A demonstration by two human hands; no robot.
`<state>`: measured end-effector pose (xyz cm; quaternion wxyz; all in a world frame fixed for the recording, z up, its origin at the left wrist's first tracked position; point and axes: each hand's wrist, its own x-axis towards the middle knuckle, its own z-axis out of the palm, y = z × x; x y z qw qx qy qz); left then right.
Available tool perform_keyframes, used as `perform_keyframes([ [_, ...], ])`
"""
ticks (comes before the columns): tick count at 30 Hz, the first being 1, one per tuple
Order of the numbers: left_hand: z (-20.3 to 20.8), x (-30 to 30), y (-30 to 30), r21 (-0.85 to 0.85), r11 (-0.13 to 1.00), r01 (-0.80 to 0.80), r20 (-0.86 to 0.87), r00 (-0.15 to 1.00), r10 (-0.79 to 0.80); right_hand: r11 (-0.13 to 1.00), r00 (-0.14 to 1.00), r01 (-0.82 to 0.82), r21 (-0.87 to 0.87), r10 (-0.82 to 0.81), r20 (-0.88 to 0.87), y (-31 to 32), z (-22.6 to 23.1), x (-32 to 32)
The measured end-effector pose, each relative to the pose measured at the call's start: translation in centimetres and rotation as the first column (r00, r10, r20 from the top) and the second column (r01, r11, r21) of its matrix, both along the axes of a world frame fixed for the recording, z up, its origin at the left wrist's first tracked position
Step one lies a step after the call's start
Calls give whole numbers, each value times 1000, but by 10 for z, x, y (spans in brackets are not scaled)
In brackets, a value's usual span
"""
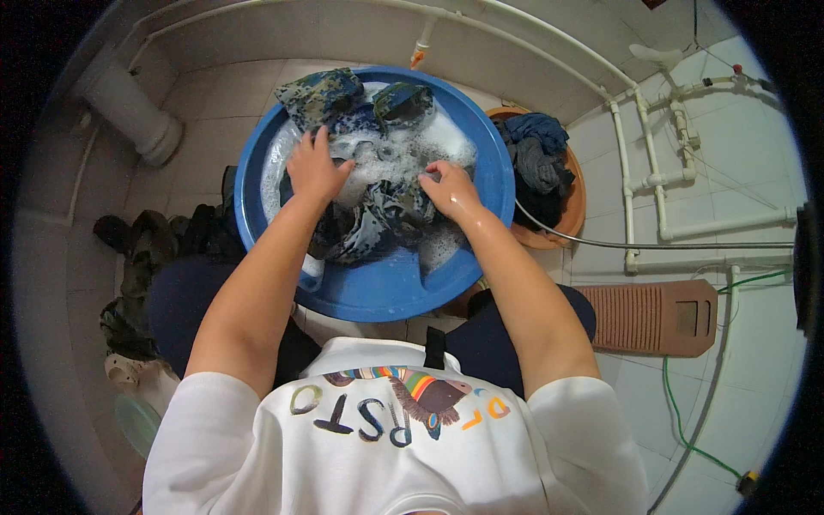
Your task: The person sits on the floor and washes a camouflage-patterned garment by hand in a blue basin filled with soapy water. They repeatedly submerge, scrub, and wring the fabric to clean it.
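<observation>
Pale tiles [225, 129] — one round blue plastic basin [369, 292], crumpled camouflage cloth [393, 208]; left hand [316, 170] spread, right hand [451, 190] half-curled — its grip unclear

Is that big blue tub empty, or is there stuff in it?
Not empty: the blue tub holds camouflage cloth and white suds, though some of its blue inside shows.

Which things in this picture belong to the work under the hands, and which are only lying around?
In the work:
- blue basin
- foamy water
- camouflage clothes
- left hand and right hand, both over the basin

Apart from it, seemingly unused now:
- brown ridged board
- orange basin with dark clothes
</observation>
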<state>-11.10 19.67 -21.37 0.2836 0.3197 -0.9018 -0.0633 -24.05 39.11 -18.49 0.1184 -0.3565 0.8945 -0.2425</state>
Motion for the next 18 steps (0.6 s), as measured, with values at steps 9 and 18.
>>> perform_keyframes([
  [9,39,-1,21,501,849,169,349,858,-377,989,969,45,-139,-10,245,-9,-8,-9],
  [18,95,20,94,610,504,612,231,472,-851,912,958,-287,-292,271,-97,-35,10,-12],
])
